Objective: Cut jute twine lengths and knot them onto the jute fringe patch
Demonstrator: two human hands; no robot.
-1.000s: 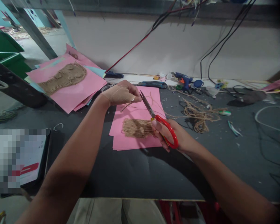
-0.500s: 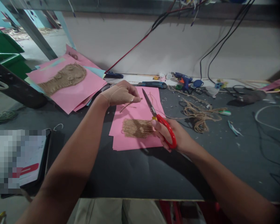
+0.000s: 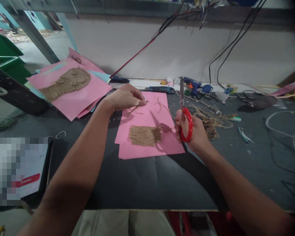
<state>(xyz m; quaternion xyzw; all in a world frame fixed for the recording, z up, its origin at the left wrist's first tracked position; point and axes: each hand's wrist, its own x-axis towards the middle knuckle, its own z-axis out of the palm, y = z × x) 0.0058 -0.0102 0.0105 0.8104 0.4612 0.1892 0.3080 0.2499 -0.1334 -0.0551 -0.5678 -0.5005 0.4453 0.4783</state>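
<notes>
My right hand (image 3: 191, 129) is closed round the red handles of a pair of scissors (image 3: 186, 124), blades pointing up and away. My left hand (image 3: 126, 98) pinches a short piece of brown twine (image 3: 132, 111) above the far left part of a pink paper sheet (image 3: 147, 152). On that sheet lies a flat rectangle of twine strands (image 3: 144, 135), set side by side. A loose twine end (image 3: 163, 105) crosses the sheet's far right part toward a tangled heap of twine (image 3: 211, 123), which my right hand partly hides.
Pink sheets (image 3: 98, 87) with a twine shape (image 3: 76, 78) lie at the far left, beside a black cylinder (image 3: 14, 90). A blue glue gun (image 3: 193, 83) and a utility knife (image 3: 159, 89) lie along the back. A tablet (image 3: 27, 173) is at the near left.
My right hand has moved right and away with the scissors, off the twine rectangle, and the blades now point more upright. My left hand has hardly moved.
</notes>
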